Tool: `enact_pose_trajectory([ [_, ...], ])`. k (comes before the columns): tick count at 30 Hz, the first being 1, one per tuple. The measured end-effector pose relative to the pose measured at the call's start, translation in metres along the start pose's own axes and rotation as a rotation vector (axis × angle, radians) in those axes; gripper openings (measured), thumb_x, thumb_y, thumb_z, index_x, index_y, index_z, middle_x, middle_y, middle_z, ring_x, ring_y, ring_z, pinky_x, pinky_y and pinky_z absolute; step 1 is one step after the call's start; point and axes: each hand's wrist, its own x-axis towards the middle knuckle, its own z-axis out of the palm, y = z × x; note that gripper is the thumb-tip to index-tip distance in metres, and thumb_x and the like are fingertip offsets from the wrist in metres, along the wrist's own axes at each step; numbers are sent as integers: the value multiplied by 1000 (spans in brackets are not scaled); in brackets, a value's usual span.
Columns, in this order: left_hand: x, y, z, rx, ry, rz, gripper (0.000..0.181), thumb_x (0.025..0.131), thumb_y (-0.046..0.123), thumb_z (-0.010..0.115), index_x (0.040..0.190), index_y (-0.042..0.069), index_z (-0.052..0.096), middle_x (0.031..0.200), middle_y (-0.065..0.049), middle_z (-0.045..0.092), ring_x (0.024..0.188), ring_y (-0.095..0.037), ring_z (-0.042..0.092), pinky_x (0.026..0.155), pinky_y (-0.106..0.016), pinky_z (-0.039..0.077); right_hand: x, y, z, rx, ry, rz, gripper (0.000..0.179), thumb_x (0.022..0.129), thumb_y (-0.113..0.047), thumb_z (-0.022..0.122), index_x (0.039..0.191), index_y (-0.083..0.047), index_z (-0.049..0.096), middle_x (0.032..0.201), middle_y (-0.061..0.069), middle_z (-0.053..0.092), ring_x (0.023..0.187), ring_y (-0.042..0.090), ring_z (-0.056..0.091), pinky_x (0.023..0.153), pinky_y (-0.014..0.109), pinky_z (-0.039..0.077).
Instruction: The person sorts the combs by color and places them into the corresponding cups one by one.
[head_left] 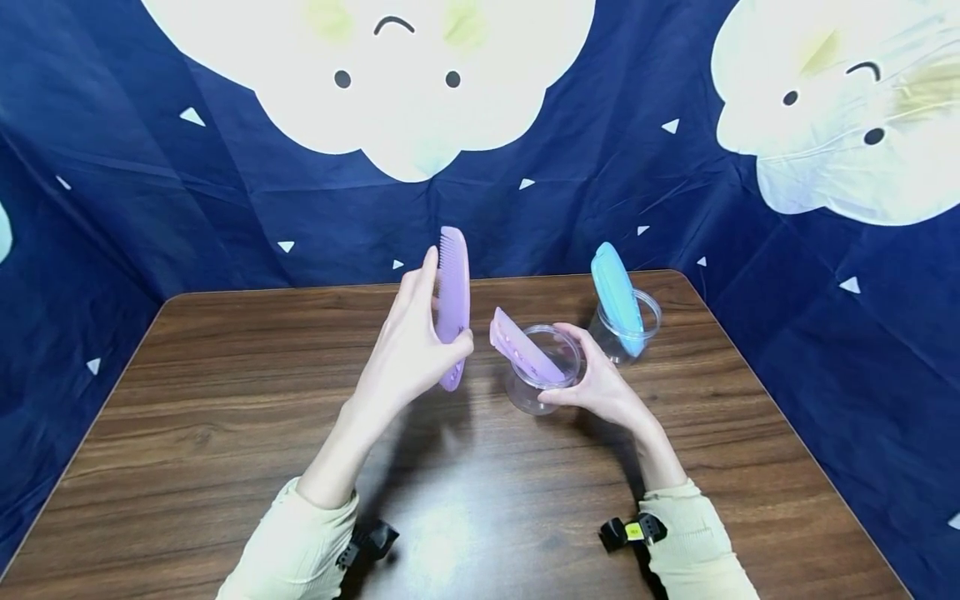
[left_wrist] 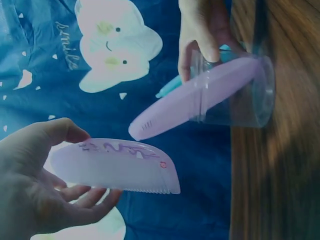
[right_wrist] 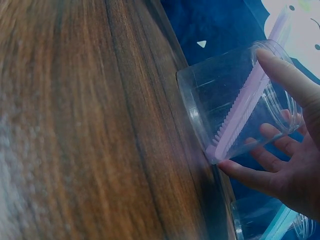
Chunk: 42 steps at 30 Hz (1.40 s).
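A purple comb (head_left: 454, 310) is pinched between the thumb and fingers of my left hand (head_left: 408, 340), held upright above the table. In the left wrist view this comb (left_wrist: 117, 167) shows its teeth along the lower edge and a darker pattern along its back. Just right of it, a clear plastic jar (head_left: 534, 398) has a second purple comb (head_left: 527, 350) leaning in it, one end jutting past the rim. My right hand (head_left: 596, 379) grips this jar by its side, thumb near the rim, as the right wrist view also shows.
Behind my right hand stands another clear jar (head_left: 651, 321) with blue combs (head_left: 617, 292) leaning out of it. The wooden table (head_left: 225, 433) ends at a dark blue curtain (head_left: 247, 200) with white clouds.
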Motion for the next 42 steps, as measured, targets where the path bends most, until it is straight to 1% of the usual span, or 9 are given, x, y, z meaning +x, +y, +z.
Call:
enact_pose_trajectory([
  [5, 2, 11, -2, -124, 38, 97, 105, 82, 16, 75, 166, 26, 13, 154, 0, 42, 114, -15, 59, 89, -36, 59, 0, 0, 0, 9, 0, 3, 105, 68, -12, 96, 154, -9, 37, 153, 22, 49, 139, 40, 51, 116, 58, 41],
  [11, 9, 26, -5, -355, 29, 224, 106, 80, 0, 75, 166, 26, 18, 149, -4, 43, 115, -18, 62, 92, -32, 62, -1, 0, 0, 0, 0, 12, 105, 69, -14, 96, 155, -9, 36, 153, 18, 49, 138, 38, 52, 115, 57, 43],
  [15, 15, 34, -3, -460, 9, 250, 109, 80, 1, 80, 164, 34, 19, 149, -2, 44, 119, -17, 63, 94, -28, 61, -1, 0, -1, 7, 2, 14, 105, 69, -13, 96, 155, -9, 36, 153, 17, 49, 137, 38, 52, 115, 58, 43],
  [18, 18, 35, 6, -514, -6, 257, 112, 80, 3, 83, 165, 36, 17, 148, -4, 46, 120, -18, 66, 97, -29, 59, -1, 1, -2, 10, 2, 10, 104, 69, -13, 95, 155, -9, 36, 153, 18, 49, 137, 39, 52, 114, 59, 42],
  [22, 21, 31, 22, -514, -32, 260, 118, 81, 2, 84, 166, 33, 9, 146, -5, 50, 121, -19, 69, 103, -33, 57, -1, 1, -2, -1, -3, 10, 104, 70, -15, 95, 155, -10, 35, 153, 18, 49, 137, 38, 52, 114, 59, 43],
  [28, 23, 24, 39, -455, -52, 276, 124, 82, 6, 84, 165, 39, -1, 140, -4, 56, 120, -16, 71, 104, -42, 53, 0, 1, -2, -2, -4, 3, 105, 70, -17, 96, 155, -12, 35, 152, 18, 49, 136, 36, 53, 113, 57, 43],
  [35, 24, 18, 49, -461, -77, 286, 121, 83, 5, 83, 164, 41, 0, 137, -7, 55, 115, -19, 73, 80, -48, 60, 1, 2, -1, -16, 2, 4, 107, 68, -17, 96, 155, -12, 35, 152, 14, 50, 135, 34, 54, 113, 54, 44],
  [39, 25, 14, 55, -469, -90, 291, 115, 83, 4, 82, 164, 37, 9, 136, -9, 55, 115, -23, 73, 91, -49, 60, 1, 4, -1, 3, 2, 7, 107, 68, -15, 96, 155, -13, 35, 151, 12, 51, 134, 33, 54, 114, 53, 44],
  [42, 25, 11, 59, -474, -102, 289, 103, 84, 3, 81, 162, 28, 18, 136, -11, 58, 121, -27, 71, 101, -47, 57, 1, 5, -2, 22, 3, 4, 107, 68, -14, 96, 155, -13, 35, 150, 11, 52, 134, 32, 55, 115, 53, 43],
])
